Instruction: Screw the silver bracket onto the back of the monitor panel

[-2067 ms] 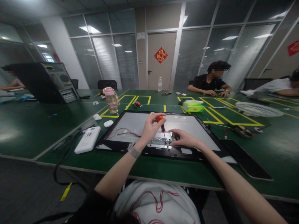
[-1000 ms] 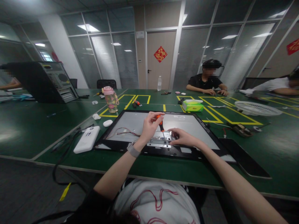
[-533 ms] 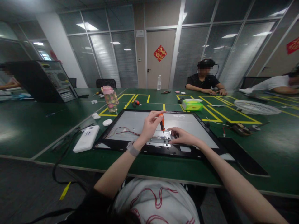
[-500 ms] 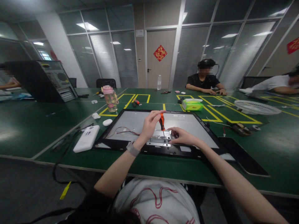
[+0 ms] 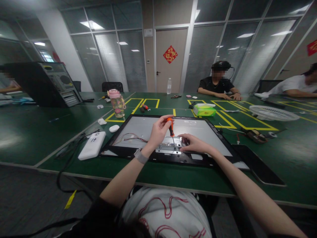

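The orange-and-black screwdriver (image 5: 171, 130) stood nearly upright above the near middle of the grey, black-framed panel (image 5: 210, 138), leaning slightly. The left hand (image 5: 158, 130) pinched its handle near the top between thumb and fingers, so that most of the handle showed below the grip. Its thin shaft ran down to the metal bracket (image 5: 168, 151) on the panel's near side; whether the tip sat in a screw was too small to tell.

The right hand (image 5: 194, 143) was low over the panel, just right of the shaft. Its thumb and fingers were spread and curved around the bracket's right end, with the screwdriver just beyond the fingertips; whether they pressed on the metal could not be told. Thin wires (image 5: 131, 137) lay on the panel's left half.

As for writing, a white device (image 5: 92, 145) left of the panel bore a dark handwritten mark that looked like "14". A white label (image 5: 190, 122) near the panel's far edge was too small to read, as was the label on the clear bottle (image 5: 169, 86) well beyond the panel. Farther behind the panel, a red diamond sign (image 5: 170, 54) carried gold Chinese characters.
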Motion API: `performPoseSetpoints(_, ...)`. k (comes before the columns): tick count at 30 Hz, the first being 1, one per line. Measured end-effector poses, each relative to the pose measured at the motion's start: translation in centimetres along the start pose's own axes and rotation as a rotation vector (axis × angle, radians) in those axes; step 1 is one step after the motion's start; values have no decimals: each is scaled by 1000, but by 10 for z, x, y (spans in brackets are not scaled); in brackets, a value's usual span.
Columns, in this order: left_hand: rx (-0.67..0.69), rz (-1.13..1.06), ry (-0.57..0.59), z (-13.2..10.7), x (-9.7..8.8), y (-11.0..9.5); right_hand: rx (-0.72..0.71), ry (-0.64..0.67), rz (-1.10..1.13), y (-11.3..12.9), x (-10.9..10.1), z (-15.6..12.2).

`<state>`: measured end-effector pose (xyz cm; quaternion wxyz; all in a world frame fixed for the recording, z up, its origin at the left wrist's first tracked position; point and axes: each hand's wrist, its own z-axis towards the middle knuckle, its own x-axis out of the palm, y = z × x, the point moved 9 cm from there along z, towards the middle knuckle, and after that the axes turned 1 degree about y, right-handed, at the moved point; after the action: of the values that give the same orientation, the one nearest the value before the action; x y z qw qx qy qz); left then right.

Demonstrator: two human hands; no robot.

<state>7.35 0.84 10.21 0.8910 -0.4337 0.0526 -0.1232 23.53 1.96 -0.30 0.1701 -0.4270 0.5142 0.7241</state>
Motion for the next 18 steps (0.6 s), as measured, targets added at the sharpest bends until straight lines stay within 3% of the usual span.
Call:
performPoseSetpoints(6, 66, 130, -33, -1, -3, -11, 10, 15, -17, 2, 1, 0)
performPoseSetpoints(12, 43, 50, 7, 0, 0, -6, 11, 18, -25, 2, 1, 0)
performPoseSetpoints(18, 60, 105, 6, -2, 2, -10, -8, 13, -14, 3, 1, 0)
